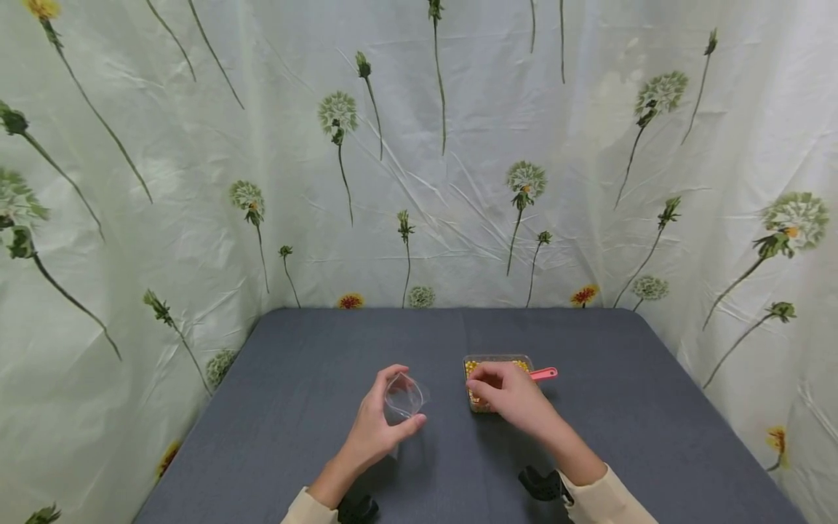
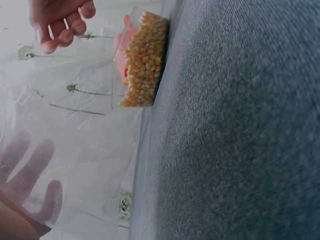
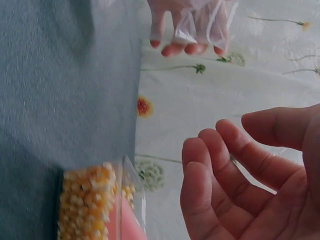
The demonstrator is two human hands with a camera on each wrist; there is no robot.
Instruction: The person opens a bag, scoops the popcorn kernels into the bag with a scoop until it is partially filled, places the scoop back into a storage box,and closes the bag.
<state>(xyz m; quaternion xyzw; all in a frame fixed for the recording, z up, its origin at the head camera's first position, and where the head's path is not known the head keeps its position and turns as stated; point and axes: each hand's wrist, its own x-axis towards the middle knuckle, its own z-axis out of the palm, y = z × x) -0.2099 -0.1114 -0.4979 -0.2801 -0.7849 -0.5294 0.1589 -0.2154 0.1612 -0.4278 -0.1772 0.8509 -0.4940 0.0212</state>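
Observation:
My left hand (image 1: pixel 376 429) grips a clear plastic bag (image 1: pixel 407 399) by its mouth, thumb and fingers spread so the mouth gapes. Through the film of the bag (image 2: pixel 85 165), the left fingers show in the left wrist view. Over a clear box (image 1: pixel 484 357) hovers my right hand (image 1: pixel 513 399), its fingers loosely curved and holding nothing. Yellow corn kernels (image 2: pixel 145 60) fill much of the box. A pink scoop (image 1: pixel 545 373) rests in the corn, its handle sticking out over the right rim; the right hand partly hides it in the head view.
A dark grey cloth covers the table (image 1: pixel 353 342). Behind it and along both sides hangs a pale curtain (image 1: pixel 294 145) printed with dandelions. Black straps (image 1: pixel 542 483) sit at the wrists, by cream sleeves.

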